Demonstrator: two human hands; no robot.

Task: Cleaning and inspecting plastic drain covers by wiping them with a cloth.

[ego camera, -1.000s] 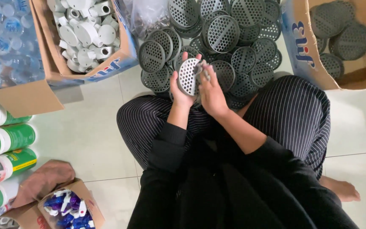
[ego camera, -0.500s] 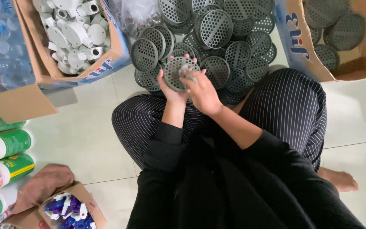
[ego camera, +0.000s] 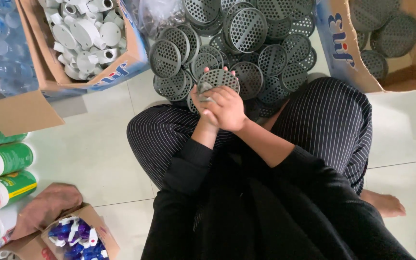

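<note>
A grey strainer disc point(ego camera: 219, 78) is being gripped by both hands, right hand point(ego camera: 228, 108) overlapping left hand point(ego camera: 202, 103), fingers curled, near the far disc pile point(ego camera: 246, 43).

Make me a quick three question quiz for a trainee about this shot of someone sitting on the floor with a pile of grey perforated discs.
1. True or false: both hands hold one grey perforated disc above the pile of discs.
2. Which box holds white plastic fittings? A) the cardboard box at upper left B) the cardboard box at upper right C) the small box at lower left
3. Fill in: the cans lying at the left edge are mostly ____ in colour.

Key: 1 true; 2 A; 3 green.
</note>
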